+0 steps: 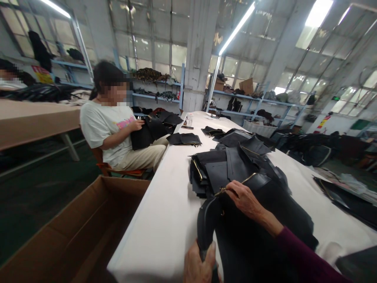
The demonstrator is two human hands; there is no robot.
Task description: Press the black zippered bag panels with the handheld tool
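Note:
My left hand is closed around a curved black strip at the near edge of the table. Its fingertips are partly hidden at the bottom of the view. Higher up, my right hand pinches the end of a gold zipper by the top of that strip. A large black panel spreads out under my right forearm. Just beyond lies a pile of black pieces, some with gold zippers along their edges.
A white-covered table runs away from me. On the left a seated person handles black pieces, with an open cardboard box nearer. A small black stack lies farther back; more black pieces lie at right.

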